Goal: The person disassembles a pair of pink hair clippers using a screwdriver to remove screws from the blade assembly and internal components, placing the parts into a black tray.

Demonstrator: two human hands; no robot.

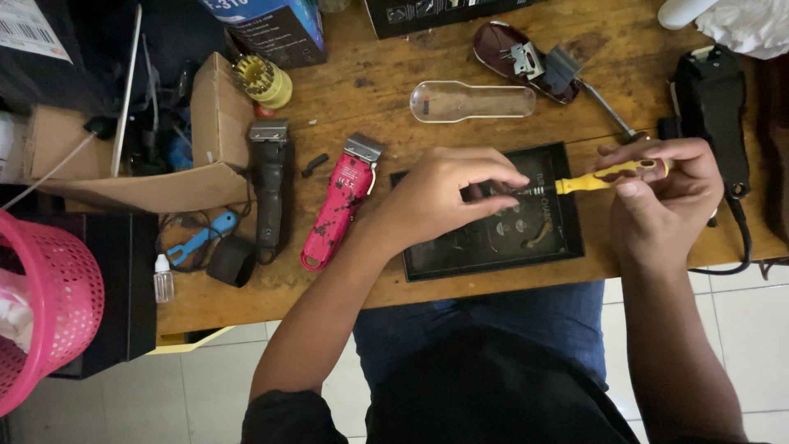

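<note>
Wooden bench (460,288): right hand (670,193) grips yellow screwdriver (604,177); left hand (448,193) pinches something hidden.

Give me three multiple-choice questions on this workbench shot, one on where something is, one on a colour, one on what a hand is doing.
1. Where does the red hair clipper lie?
A. Left of the black tray
B. Inside the tray
C. In the pink basket

2. What colour is the screwdriver handle?
A. Blue
B. Yellow
C. Green

3. What is the right hand doing?
A. Resting flat on the table
B. Holding a bottle
C. Gripping the screwdriver

Answers:
1 A, the clipper lies on the wooden table beside the tray's left edge.
2 B, the handle is plainly yellow.
3 C, its fingers wrap the handle while the left hand steadies the tip end over the tray.
</note>
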